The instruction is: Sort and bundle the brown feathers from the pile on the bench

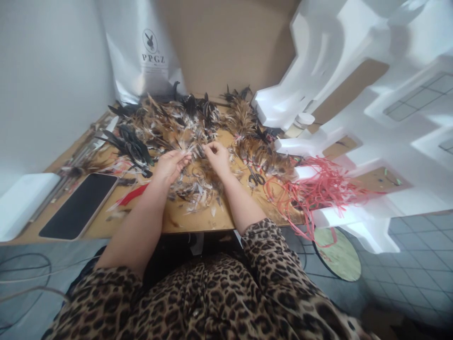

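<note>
My left hand (172,166) is closed around the pale quill ends of a small bunch of brown feathers (184,141), over the middle of the table. Close to its right, my right hand (216,157) has thumb and forefinger pinched together; whatever is between the fingertips is too small to make out. Loose feathers and fluff (198,193) lie on the table below both hands. Beyond them spreads a pile of brown feather bundles (155,118), with a bunch of black feathers (129,146) to the left. Dark-handled scissors (256,177) lie right of my right forearm.
A phone (79,205) and a white box (26,200) lie at the left of the wooden table (198,222). Red ribbon strands (325,186) hang over its right edge by white foam pieces (318,71). A round green-topped stool (338,255) stands below. A silvery bag (141,52) stands behind.
</note>
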